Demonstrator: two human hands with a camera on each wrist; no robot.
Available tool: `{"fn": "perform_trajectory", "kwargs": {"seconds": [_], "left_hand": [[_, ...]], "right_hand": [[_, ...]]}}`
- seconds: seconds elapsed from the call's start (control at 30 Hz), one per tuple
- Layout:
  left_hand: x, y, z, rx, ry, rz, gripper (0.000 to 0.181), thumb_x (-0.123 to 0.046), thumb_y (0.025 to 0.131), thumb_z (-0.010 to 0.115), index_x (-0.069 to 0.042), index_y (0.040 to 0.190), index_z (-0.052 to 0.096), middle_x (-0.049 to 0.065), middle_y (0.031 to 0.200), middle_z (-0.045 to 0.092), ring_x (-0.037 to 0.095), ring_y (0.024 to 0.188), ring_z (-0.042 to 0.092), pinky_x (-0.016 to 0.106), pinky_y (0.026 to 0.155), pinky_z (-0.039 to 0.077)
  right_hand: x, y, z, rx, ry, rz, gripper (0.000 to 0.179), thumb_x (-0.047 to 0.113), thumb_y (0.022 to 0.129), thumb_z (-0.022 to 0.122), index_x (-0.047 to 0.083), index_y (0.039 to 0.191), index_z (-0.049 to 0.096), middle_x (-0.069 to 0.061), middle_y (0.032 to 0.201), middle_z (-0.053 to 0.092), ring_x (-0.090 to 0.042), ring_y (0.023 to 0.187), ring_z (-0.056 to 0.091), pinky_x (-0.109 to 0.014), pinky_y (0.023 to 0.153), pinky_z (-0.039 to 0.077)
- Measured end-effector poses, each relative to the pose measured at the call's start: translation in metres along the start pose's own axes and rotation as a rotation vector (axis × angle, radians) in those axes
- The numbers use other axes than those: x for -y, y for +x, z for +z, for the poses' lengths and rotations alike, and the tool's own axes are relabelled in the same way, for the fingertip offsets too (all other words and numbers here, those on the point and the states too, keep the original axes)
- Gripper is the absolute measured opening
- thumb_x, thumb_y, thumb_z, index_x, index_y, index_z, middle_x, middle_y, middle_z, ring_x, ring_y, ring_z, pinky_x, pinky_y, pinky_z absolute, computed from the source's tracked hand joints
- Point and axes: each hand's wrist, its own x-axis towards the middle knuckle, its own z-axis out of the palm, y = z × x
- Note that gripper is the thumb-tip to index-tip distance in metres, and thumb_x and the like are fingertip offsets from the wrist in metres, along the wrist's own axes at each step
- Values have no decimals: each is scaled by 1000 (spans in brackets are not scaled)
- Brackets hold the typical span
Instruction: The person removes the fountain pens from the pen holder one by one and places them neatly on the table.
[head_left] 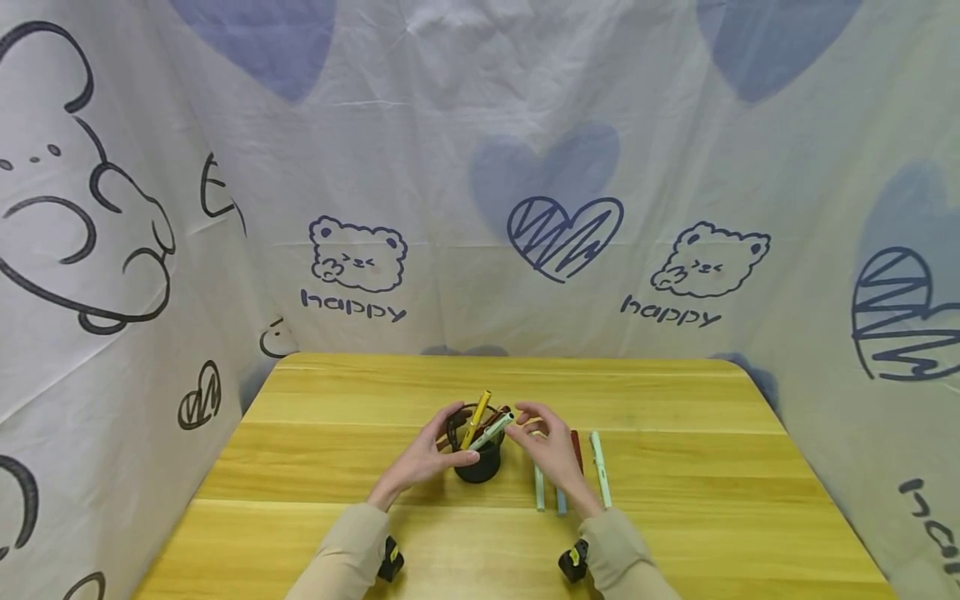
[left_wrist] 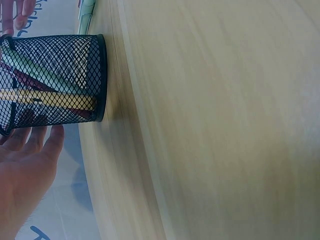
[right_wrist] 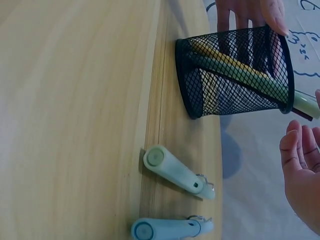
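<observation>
A black mesh pen cup [head_left: 478, 470] stands upright on the table, with my left hand [head_left: 431, 457] holding its left side, fingers round the back and thumb toward the front. Inside it lean a yellow pen [head_left: 477, 417], a light green pen [head_left: 492, 431] and a dark red pen [right_wrist: 302, 114]. My right hand [head_left: 550, 446] is at the cup's right side, fingers loosely bent and spread by the light green pen's upper end. In the right wrist view, the fingertips [right_wrist: 290, 142] sit just below that pen end, without a grip on it.
Several pens lie right of the cup, partly under my right forearm: a light green one [right_wrist: 175, 170], a blue one [right_wrist: 170, 229], a dark red one [head_left: 576, 448] and another light green one [head_left: 600, 468]. A printed cloth [head_left: 450, 167] hangs behind the wooden table [head_left: 337, 400].
</observation>
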Motion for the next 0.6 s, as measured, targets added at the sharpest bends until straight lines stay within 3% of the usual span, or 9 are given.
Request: {"fn": "perform_trajectory", "kwargs": {"seconds": [0.3, 0.6], "left_hand": [[0, 0, 0, 3, -10, 4, 91, -20, 90, 78, -6, 160, 21, 15, 162, 36, 42, 151, 28, 65, 121, 26], [1, 0, 0, 2, -23, 1, 90, -21, 89, 78, -10, 160, 23, 15, 162, 36, 42, 151, 28, 65, 121, 26]], "right_hand": [[1, 3, 5, 2, -11, 0, 33, 13, 90, 76, 7, 121, 68, -16, 100, 65, -23, 86, 66, -18, 64, 51], [6, 3, 9, -4, 11, 0, 26, 10, 91, 74, 4, 116, 68, -18, 101, 63, -14, 81, 63, -17, 61, 49]]}}
